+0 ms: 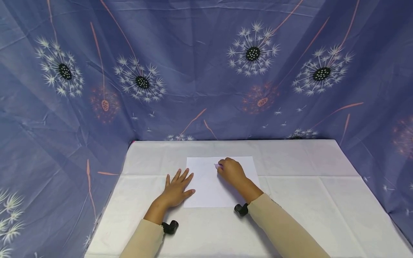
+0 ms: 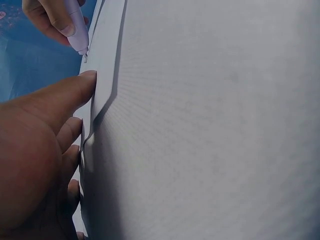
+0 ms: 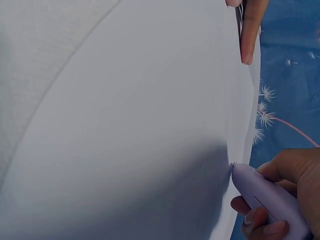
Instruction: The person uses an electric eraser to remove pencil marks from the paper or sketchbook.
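Note:
A sheet of white paper [image 1: 203,193] lies on the white-covered table. My right hand [image 1: 233,171] grips a lavender handheld tool [image 3: 267,195] with a rounded body and a small narrow tip; its exact kind cannot be told. In the left wrist view the tip of this tool [image 2: 76,30] points down at the paper. My left hand [image 1: 175,190] lies with fingers spread at the paper's left edge, the thumb reaching over it. Tiny dark specks show on the paper in the right wrist view.
The white tablecloth [image 1: 300,211] has fold creases and spreads around the paper. Behind and beside the table hangs a blue cloth [image 1: 193,71] with dandelion prints. Black wrist cameras sit at the left wrist and the right wrist, near the cream sleeves [image 1: 284,225].

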Available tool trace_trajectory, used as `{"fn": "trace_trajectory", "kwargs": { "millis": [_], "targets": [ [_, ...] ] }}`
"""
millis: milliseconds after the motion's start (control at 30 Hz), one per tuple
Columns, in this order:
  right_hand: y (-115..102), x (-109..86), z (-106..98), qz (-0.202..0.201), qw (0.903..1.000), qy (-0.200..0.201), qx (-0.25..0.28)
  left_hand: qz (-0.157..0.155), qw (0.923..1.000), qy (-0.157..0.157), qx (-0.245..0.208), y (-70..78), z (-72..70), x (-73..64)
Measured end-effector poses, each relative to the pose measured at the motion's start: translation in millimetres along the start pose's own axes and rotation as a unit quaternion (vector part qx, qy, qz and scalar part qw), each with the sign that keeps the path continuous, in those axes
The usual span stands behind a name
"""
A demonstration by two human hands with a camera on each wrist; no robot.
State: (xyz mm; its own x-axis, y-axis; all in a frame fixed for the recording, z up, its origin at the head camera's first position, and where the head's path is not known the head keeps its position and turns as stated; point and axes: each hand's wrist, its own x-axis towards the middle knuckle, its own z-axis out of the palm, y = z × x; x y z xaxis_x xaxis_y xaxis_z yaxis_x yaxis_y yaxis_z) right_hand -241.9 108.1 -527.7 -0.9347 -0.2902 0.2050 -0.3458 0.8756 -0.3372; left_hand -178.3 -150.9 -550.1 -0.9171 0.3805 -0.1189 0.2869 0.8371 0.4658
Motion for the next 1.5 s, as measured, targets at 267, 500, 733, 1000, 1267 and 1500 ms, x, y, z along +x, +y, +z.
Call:
{"fn": "trace_trajectory", "kwargs": {
  "millis": [267, 500, 733, 1000, 1267, 1500],
  "targets": [
    [-0.6, -1.1, 0.1, -0.021, 0.9997, -0.014, 0.001, 0.001, 1.0, 0.0, 0.001, -0.2, -0.5, -0.6],
    [0.4, -2.0, 1.3, -0.014, 0.9999, -0.008, 0.0, 0.001, 1.0, 0.0, -0.002, -0.6, -0.5, -1.1],
    [0.1, -3.6, 0.9, -0.018, 0.9996, -0.016, 0.014, 0.0, 1.0, 0.0, -0.002, 0.3, -1.5, -1.2],
    [0.2, -4.3, -0.7, -0.02, 0.9995, -0.011, 0.02, 0.001, 1.0, -0.001, -0.005, 0.2, -1.2, -1.7],
    [0.0, -4.9, 1.3, -0.019, 0.9994, -0.006, 0.029, 0.001, 1.0, 0.0, -0.002, -1.5, 0.7, -0.5],
    [0.2, -4.8, 2.5, -0.015, 0.9994, -0.005, 0.031, 0.0, 1.0, -0.001, -0.004, -2.1, 0.9, 0.1]
  ]
}}
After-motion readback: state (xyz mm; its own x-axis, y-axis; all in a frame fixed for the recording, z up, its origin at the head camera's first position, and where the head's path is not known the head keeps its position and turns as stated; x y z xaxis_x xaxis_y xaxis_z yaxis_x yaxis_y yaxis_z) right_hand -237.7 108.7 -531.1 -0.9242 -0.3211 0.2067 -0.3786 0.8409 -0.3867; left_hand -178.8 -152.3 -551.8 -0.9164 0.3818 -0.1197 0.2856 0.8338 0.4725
